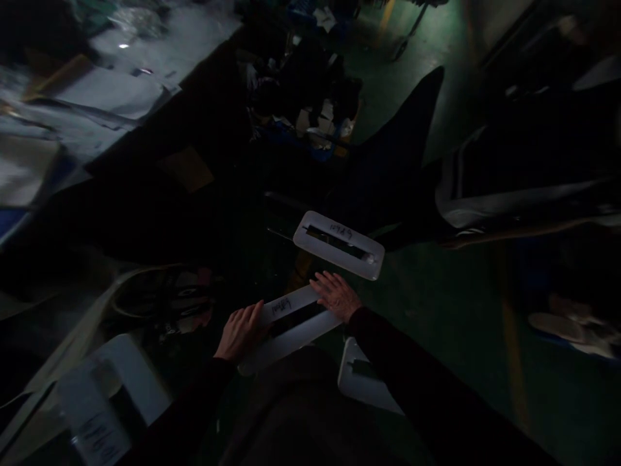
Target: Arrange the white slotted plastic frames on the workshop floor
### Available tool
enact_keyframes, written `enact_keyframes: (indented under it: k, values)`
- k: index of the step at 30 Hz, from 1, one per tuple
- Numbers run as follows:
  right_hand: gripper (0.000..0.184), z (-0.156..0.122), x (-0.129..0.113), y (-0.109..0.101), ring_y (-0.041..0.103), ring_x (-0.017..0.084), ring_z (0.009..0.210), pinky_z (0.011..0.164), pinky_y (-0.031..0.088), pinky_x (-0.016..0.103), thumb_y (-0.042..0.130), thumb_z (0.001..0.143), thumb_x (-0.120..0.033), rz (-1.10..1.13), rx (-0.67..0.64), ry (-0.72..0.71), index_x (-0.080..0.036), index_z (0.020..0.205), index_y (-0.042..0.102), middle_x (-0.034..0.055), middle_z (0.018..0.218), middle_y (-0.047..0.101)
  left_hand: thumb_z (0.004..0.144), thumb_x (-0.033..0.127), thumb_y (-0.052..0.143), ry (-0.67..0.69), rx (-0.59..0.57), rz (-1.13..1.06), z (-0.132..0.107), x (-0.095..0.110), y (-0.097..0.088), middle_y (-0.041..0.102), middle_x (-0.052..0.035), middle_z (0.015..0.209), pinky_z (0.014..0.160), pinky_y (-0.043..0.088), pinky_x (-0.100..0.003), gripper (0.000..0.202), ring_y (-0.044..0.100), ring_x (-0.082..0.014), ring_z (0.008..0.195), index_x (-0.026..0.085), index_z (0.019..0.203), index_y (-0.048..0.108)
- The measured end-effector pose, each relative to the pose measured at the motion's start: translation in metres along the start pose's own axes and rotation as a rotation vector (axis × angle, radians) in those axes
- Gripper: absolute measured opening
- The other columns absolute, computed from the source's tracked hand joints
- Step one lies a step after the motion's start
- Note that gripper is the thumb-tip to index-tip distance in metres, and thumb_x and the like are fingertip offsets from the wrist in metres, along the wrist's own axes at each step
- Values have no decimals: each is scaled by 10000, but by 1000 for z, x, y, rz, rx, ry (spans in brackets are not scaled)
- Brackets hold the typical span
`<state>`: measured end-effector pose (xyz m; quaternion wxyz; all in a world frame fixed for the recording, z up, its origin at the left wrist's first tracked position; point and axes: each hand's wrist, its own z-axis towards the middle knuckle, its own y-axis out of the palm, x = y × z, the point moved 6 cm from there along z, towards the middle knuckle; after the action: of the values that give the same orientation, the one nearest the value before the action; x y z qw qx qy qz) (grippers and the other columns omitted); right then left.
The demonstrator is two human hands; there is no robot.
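Three white slotted templates (291, 323) (338, 244) (361, 382) (one partly hidden), two hands (240, 333) (336, 296).

1. The left hand (241, 332) lies palm down, fingers curled forward and slightly bent.
2. The right hand (336, 294) lies flat, fingers spread, pointing left.
3. Both forearms wear dark sleeves and converge from below.

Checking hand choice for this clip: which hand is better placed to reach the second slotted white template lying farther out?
Right, probably. The right hand rests on the near template's far end, just below the farther template; the left hand sits at its near end.
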<state>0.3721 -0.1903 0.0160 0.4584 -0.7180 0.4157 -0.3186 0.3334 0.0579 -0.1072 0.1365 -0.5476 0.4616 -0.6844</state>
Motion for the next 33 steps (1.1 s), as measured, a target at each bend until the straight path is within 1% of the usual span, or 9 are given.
enact_keyframes:
  k: [4, 6, 8, 10, 14, 17, 19, 22, 33]
  values:
    - [501, -87, 48, -32, 441, 261, 1280, 1058, 371, 441, 405, 963, -318, -64, 100, 305, -151, 1435, 382, 136, 1413, 481, 912, 494, 424, 12, -2, 57, 3, 1, 4, 633, -150, 1124, 818, 445, -414, 542, 593, -305, 974, 127, 1309, 458]
    - [484, -122, 51, -41, 505, 274, 1206, 997, 426, 457, 391, 965, -316, -73, 153, 399, -114, 1405, 418, 171, 1329, 545, 913, 471, 432, 28, -23, 45, 3, 3, 1, 632, -147, 1096, 816, 448, -404, 512, 593, -296, 968, 121, 1286, 461]
    - [477, -129, 37, -40, 508, 276, 1203, 986, 436, 459, 407, 962, -329, -60, 186, 398, -118, 1389, 435, 168, 1323, 549, 915, 432, 443, 43, -47, 16, 3, 5, -2, 625, -150, 1098, 833, 447, -397, 485, 587, -290, 989, 108, 1276, 452]
    - [491, -105, 10, -34, 455, 269, 1268, 1036, 399, 450, 434, 957, -353, -32, 194, 309, -130, 1395, 423, 149, 1382, 507, 914, 401, 453, 41, -58, 4, 2, 7, -5, 616, -150, 1118, 850, 444, -388, 474, 581, -280, 1014, 104, 1283, 433]
    - [613, -10, -65, -19, 335, 266, 1366, 1133, 275, 451, 528, 910, -440, 10, 138, 6, -166, 1433, 363, 104, 1476, 414, 891, 378, 500, 10, -54, 25, 2, 8, -7, 615, -125, 1121, 835, 440, -364, 475, 588, -258, 1004, 135, 1291, 422]
    - [655, 47, -113, -4, 470, 266, 1253, 1088, 333, 435, 637, 824, -503, 14, 42, -220, -165, 1357, 460, 110, 1361, 541, 866, 355, 534, -12, -50, 16, 2, 8, -8, 618, -114, 1102, 817, 435, -371, 482, 589, -262, 988, 147, 1287, 427]
    - [634, 65, -128, 6, 573, 258, 1103, 979, 426, 413, 672, 800, -489, 6, -22, -311, -128, 1295, 511, 128, 1216, 629, 852, 332, 547, -24, -50, -2, 2, 8, -8, 617, -115, 1098, 816, 431, -376, 485, 588, -264, 985, 151, 1287, 429]
    - [618, 68, -124, 13, 601, 253, 1030, 879, 470, 396, 669, 818, -432, -2, -71, -372, -116, 1315, 481, 135, 1158, 644, 832, 287, 567, -16, -66, -50, 1, 5, -9, 615, -107, 1111, 839, 429, -370, 509, 585, -253, 992, 171, 1305, 420]
    - [705, 40, -35, 9, 466, 284, 1277, 1056, 392, 433, 678, 813, -290, -4, -85, -377, -128, 1425, 369, 162, 1390, 503, 777, 158, 587, -7, -97, -213, -10, -8, -21, 524, -62, 1363, 1032, 391, -394, 694, 505, -238, 1203, 260, 1415, 335]
